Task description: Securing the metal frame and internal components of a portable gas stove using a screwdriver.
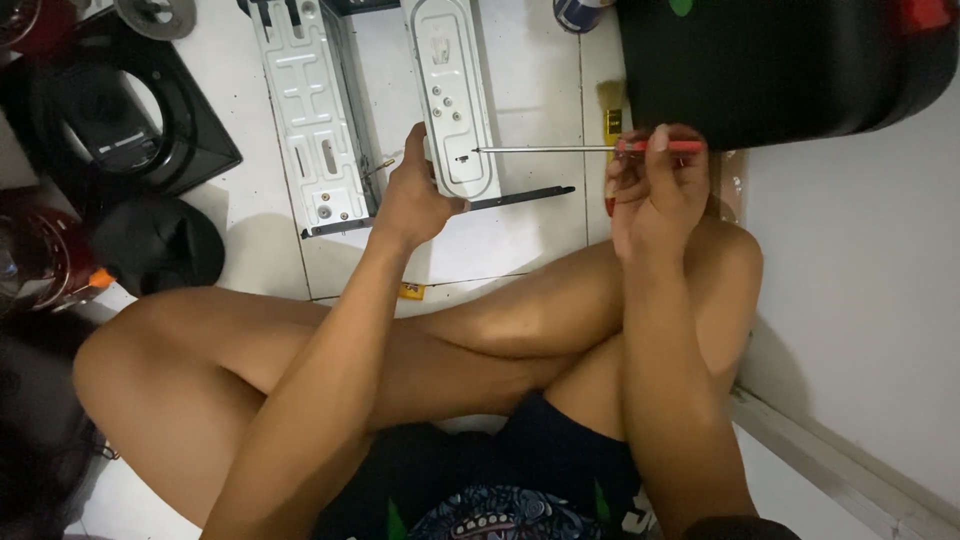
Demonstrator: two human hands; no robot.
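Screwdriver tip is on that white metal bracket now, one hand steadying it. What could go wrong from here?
1. The screwdriver is long and thin, held only at its red handle by the right hand; the tip could skid off the bracket.
2. The left hand grips the bracket just beside the tip, so a slip might jab it.
3. The bracket is propped only by that hand and may twist.

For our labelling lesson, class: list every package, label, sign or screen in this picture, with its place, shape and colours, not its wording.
Small yellow rectangular label: on the white floor beside the black case, above the right hand.
Small yellow tag or scrap: on the floor below the left hand, by the knee.
No screens or signs show.
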